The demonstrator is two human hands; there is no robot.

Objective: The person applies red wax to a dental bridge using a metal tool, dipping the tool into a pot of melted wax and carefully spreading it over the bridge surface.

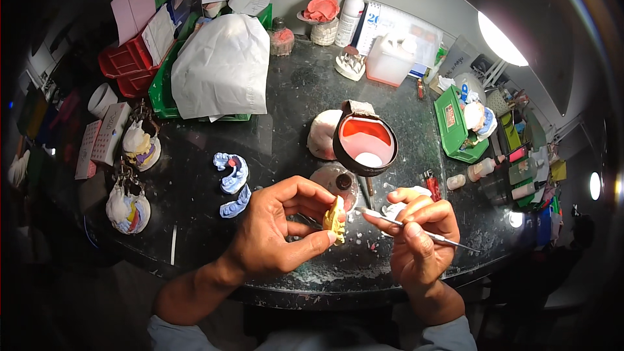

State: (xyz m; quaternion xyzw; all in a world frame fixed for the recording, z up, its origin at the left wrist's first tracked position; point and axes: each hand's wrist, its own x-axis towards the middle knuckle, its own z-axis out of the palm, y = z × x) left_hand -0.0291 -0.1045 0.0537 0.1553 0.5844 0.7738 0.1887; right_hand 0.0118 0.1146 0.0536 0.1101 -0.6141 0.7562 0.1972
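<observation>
My left hand (276,231) pinches a small yellow dental cast (335,220) between thumb and fingers, the row of teeth facing right. In my right hand (424,240) a thin metal carving tool (448,241) is held like a pen, its left tip pointing at the cast but apart from it. Just beyond the hands stand a round glass burner (328,177) with a dark cap and a dark round pot (338,151) with red and pink material inside. Two blue-white dental casts (232,174) lie left of my left hand.
White scraps litter the dark bench (292,91). At left are two articulated dental models (128,205); behind them, a green bin (162,97) under a white bag (221,68). A green tray (452,127) and a red lighter (432,185) lie right. A lamp (500,39) shines overhead.
</observation>
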